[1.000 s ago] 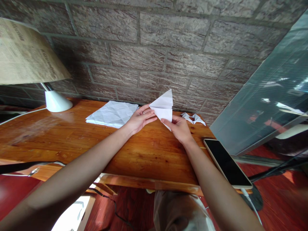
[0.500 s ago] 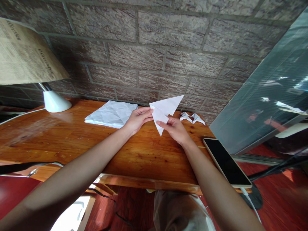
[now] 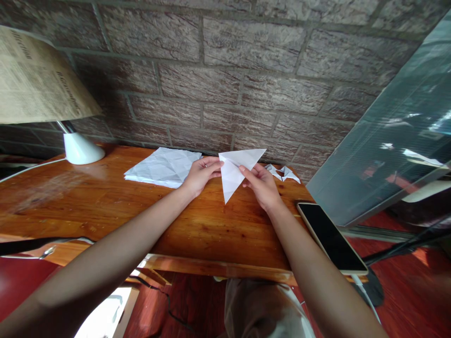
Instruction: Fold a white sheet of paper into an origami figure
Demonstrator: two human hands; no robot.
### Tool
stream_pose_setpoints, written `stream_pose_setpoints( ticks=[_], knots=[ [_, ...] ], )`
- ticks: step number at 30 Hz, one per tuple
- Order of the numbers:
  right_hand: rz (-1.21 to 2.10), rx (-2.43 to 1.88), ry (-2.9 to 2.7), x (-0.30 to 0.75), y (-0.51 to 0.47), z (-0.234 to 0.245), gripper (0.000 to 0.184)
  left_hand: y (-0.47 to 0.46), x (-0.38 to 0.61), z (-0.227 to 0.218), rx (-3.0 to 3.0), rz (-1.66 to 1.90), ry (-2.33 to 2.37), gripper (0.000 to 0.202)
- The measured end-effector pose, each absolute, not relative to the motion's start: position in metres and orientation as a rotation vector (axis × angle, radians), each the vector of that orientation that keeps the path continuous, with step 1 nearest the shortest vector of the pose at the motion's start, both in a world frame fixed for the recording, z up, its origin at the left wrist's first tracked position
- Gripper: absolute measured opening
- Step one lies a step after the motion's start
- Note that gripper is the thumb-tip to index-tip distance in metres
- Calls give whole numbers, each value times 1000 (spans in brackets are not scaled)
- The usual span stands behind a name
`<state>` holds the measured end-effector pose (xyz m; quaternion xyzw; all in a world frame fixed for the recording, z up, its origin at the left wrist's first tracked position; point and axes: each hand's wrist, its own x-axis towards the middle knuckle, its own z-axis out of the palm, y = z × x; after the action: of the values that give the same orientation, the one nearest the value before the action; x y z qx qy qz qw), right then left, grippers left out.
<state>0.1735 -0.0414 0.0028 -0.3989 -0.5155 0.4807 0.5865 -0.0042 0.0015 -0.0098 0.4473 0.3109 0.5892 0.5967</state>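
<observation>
Above the wooden table, both hands hold a folded white sheet of paper (image 3: 234, 176) with triangular flaps. My left hand (image 3: 201, 176) pinches its left corner between thumb and fingers. On the other side, my right hand (image 3: 261, 184) grips the right edge, thumb on the front face and fingers behind, mostly hidden by the paper. A stack of creased white paper (image 3: 162, 166) lies just left of my left hand. Behind my right hand, small folded paper pieces (image 3: 289, 174) rest on the table, partly covered by the fingers.
A smartphone (image 3: 331, 237) with a white cable lies at the right edge of the wooden table (image 3: 225, 239). At the left stands a lamp with a white base (image 3: 82, 149) and a newsprint shade (image 3: 42, 80). A brick wall (image 3: 218, 84) rises behind, with a translucent panel (image 3: 384, 136) at right.
The paper's right flap has come down and its lower tip has shifted left, so it looks more like one triangle. My right thumb has moved up along it. The left hand barely moved.
</observation>
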Motion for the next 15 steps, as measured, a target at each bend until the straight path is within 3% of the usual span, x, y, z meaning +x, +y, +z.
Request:
stream_pose_setpoints(
  ticks=[15],
  knots=[
    [1283,-961,-1135,175,-41,0,39,-1,-3,-7,1118,1437,772,35]
  ],
)
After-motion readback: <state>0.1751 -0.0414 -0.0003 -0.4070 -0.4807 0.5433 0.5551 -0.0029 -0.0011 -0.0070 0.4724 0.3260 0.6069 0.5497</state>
